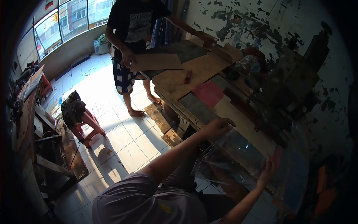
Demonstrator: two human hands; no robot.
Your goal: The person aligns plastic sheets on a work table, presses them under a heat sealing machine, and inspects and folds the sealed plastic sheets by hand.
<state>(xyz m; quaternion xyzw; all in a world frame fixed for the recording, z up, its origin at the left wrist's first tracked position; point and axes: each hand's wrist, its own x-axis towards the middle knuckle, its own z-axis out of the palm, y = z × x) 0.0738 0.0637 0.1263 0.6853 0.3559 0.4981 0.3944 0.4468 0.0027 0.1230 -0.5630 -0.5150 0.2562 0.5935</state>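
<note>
A clear plastic sheet (238, 151) stretches between my two hands over the near edge of the workbench, its lower part hanging down loosely. My left hand (218, 128) is closed on the sheet's far left corner, thumb and fingers together. At the sheet's right side, my right hand (267, 171) is closed on its edge. A small reddish piece (276, 157) is right by the right fingertips; whether they touch it I cannot tell. Beyond my left hand, a pink sheet (209, 94) lies on the bench beside a pale board (233, 114).
A co-worker (140, 28) stands across the bench with a hand on a brown board (158, 61). A red tool (188, 76) lies on the wooden bench top (171, 83). Dark machinery (287, 78) fills the right. A red stool (89, 125) stands on the tiled floor.
</note>
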